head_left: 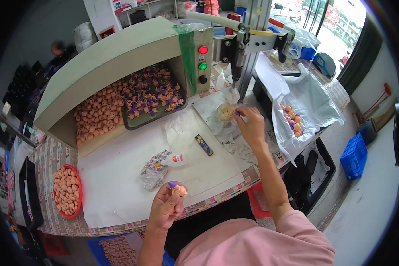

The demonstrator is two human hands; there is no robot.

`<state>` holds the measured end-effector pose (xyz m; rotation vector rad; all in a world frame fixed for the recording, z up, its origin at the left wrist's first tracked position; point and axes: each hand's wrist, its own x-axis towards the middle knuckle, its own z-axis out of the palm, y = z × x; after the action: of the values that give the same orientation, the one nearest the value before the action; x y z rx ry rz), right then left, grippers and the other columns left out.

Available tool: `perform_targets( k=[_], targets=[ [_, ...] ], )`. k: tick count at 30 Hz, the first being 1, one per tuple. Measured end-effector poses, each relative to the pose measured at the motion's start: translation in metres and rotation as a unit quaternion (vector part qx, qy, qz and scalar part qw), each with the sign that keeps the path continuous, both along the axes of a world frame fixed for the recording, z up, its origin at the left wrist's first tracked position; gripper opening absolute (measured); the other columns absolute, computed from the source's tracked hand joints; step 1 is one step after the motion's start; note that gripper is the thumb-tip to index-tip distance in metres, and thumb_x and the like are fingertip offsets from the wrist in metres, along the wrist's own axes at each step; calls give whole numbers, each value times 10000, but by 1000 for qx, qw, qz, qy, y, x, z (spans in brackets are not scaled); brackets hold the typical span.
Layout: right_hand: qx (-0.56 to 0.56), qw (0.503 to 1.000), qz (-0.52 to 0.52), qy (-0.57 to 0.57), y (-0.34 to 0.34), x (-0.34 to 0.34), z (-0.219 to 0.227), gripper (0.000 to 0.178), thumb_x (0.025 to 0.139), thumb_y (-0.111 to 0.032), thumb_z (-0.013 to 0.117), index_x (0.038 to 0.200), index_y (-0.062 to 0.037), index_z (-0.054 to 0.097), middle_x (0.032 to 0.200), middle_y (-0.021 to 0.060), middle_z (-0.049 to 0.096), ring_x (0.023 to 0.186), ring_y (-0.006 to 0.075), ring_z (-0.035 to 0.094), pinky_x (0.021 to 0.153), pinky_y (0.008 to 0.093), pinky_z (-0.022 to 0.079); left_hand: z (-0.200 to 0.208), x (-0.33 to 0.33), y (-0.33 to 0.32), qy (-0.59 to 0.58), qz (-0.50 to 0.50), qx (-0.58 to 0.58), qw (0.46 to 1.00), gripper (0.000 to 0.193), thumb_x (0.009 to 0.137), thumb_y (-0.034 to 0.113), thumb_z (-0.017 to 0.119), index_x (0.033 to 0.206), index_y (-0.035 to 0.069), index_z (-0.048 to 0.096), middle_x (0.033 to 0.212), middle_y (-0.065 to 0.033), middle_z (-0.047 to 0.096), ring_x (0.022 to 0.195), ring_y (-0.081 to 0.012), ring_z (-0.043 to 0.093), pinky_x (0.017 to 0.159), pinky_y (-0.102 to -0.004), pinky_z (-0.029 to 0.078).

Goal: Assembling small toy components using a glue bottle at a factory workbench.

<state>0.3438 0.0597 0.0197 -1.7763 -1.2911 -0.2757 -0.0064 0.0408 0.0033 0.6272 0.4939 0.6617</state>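
In front of my body, my left hand (166,206) pinches a small purple-and-peach plastic figure part (178,189) between thumb and fingers. My right hand (253,124) reaches to the far right of the work surface, its fingertips closed on a small purple piece (237,114). That piece is beside a yellowish, round, clear-wrapped lump (226,111), under a vertical press tool (237,66); whether they touch I cannot tell. Between my hands lie a white squeeze bottle (176,160), a crumpled rag (154,170) and a dark blue patterned box (204,145).
A beige hooded machine (115,57) covers a heap of peach doll heads (98,111) and a black tray (142,122) of purple-and-peach parts. A red basket (80,195) of heads stands left. At right, a plastic-lined box (317,111) holds assembled pieces; a blue crate (354,156) is on the floor.
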Motion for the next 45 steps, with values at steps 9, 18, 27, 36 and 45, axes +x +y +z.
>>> perform_targets(
  k=[9, 18, 27, 36, 45],
  targets=[
    [-38, 955, -287, -60, -131, 111, 54, 197, 826, -136, 667, 981, -16, 687, 887, 129, 687, 826, 233, 643, 769, 340, 493, 26, 34, 21, 96, 30, 93, 991, 241, 904, 147, 650, 1116, 51, 586, 934, -37, 648, 486, -32, 426, 385, -169, 303],
    [52, 993, -104, -35, -138, 44, 80, 131, 815, -36, 663, 933, 9, 696, 861, 120, 688, 827, 204, 646, 765, 305, 486, 36, 173, 94, 213, -65, 216, 951, 266, 842, 253, 729, 981, 40, 653, 797, 23, 602, 461, -27, 409, 407, -195, 318],
    [-6, 993, 111, 33, -124, -7, 94, 143, 743, 37, 701, 884, 9, 697, 839, 104, 690, 806, 224, 638, 728, 304, 492, -19, 279, 132, 269, 147, 546, 779, 308, 756, 232, 776, 914, -2, 653, 955, -41, 563, 655, -116, 501, 575, -260, 412],
    [140, 974, 146, -104, -45, -5, 148, 178, 752, 39, 691, 922, -14, 693, 893, 109, 692, 795, 241, 634, 726, 311, 494, 3, 269, 112, 278, 138, 621, 719, 264, 750, 150, 748, 901, -9, 602, 1009, -117, 561, 884, -287, 577, 745, -356, 462],
    [33, 997, 69, -8, 86, 38, 242, 641, 816, -336, 713, 1315, 2, 495, 1004, 130, 660, 924, 229, 613, 783, 334, 473, 8, 272, 107, 282, 124, 600, 738, 282, 743, 159, 752, 906, -8, 593, 1018, -127, 553, 923, -315, 575, 784, -369, 463]
  ],
)
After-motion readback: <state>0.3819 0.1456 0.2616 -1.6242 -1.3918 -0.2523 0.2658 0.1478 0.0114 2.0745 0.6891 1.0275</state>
